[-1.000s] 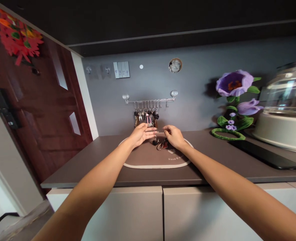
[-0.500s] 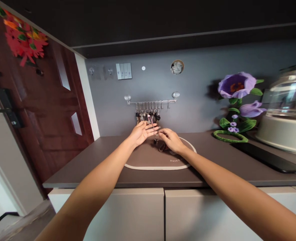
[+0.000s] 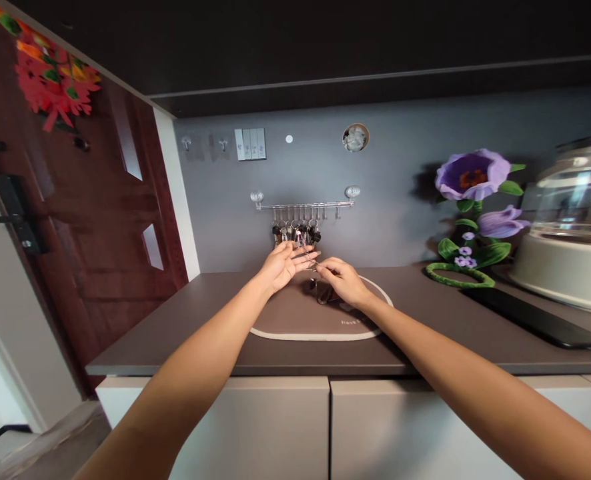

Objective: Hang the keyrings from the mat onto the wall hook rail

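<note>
My left hand (image 3: 283, 265) is palm up in front of the hanging keys (image 3: 295, 231), its fingers stretched out and slightly apart. A thin chain-like strand (image 3: 309, 257) crosses its fingers. Close to those fingertips, my right hand (image 3: 343, 279) pinches a key ring (image 3: 314, 269) between thumb and fingers. Small dark pieces (image 3: 321, 293) hang below the right hand over the mat; their kind is too small to tell. The keys hang in a row on a clear hook rail (image 3: 305, 205) fixed to the wall, partly hidden behind my left hand.
Beneath my hands, a brown mat with a pale rim (image 3: 315, 337) lies on the dark counter (image 3: 185, 333). To the right are a black phone-like slab (image 3: 535, 317), purple fabric flowers (image 3: 473, 175) and a white-based appliance (image 3: 565, 267). A dark shelf (image 3: 325, 53) overhangs.
My hands hold nearly the same pose. The right fingers have shifted slightly at the key ring, and the view has moved a little.
</note>
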{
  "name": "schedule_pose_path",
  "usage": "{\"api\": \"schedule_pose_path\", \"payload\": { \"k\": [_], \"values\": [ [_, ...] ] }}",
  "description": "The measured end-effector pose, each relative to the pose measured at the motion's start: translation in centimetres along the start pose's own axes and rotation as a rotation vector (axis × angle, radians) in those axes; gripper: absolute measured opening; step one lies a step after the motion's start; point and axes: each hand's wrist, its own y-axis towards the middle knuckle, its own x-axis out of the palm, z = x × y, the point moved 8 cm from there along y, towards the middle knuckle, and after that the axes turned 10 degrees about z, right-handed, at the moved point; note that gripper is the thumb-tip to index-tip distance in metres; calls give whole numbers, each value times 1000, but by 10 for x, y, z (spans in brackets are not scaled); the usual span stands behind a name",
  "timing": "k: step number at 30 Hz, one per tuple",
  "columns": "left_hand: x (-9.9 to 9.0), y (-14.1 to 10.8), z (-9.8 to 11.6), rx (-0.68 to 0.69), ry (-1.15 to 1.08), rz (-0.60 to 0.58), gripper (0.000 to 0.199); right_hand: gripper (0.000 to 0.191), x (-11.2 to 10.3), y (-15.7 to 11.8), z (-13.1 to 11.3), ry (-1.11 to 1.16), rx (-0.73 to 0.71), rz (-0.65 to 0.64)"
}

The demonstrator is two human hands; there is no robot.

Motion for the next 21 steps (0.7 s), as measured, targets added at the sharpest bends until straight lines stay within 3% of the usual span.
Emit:
{"api": "schedule_pose_path", "payload": {
  "k": [6, 14, 17, 21],
  "values": [
    [-14, 4, 4, 79, 2, 159, 12, 28, -14, 4, 14, 66, 58, 125],
    [-34, 6, -15, 28, 267, 366, 11, 26, -37, 8, 21, 158, 203, 291],
    [-39, 7, -24, 2, 363, 370, 12, 28, -42, 8, 28, 202, 276, 333],
    [-31, 4, -36, -11, 480, 253, 17, 31, -43, 14, 35, 298, 311, 364]
  ]
}}
